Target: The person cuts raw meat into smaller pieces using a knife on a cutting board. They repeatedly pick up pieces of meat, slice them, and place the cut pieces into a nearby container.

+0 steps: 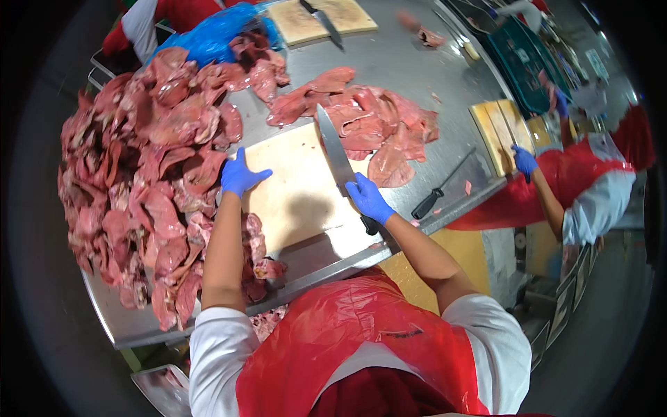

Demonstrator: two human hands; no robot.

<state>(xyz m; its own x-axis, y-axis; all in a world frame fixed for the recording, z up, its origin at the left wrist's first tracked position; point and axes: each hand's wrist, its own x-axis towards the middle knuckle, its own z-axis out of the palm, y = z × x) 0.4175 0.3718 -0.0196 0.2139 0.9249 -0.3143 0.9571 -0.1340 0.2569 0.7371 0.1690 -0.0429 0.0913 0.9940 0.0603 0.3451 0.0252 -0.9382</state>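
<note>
My left hand (243, 174), in a blue glove, rests at the left edge of a pale cutting board (292, 181). Its thumb is spread to the right and it grips nothing. My right hand (368, 200), also blue-gloved, is closed around the black handle of a large knife (335, 147). The blade points away from me, over the board's right side. To the left of the board rises a big heap of raw pink meat pieces (153, 149). Flatter meat pieces (379, 115) lie beyond the board and to its right.
A sharpening steel (429, 199) lies right of my knife hand. At the far side are another cutting board (288, 24) with a knife (323, 24) and a blue plastic bag (208, 38). A co-worker (590, 181) in a red apron stands at right, beside a board (497, 135) and green crate (521, 62).
</note>
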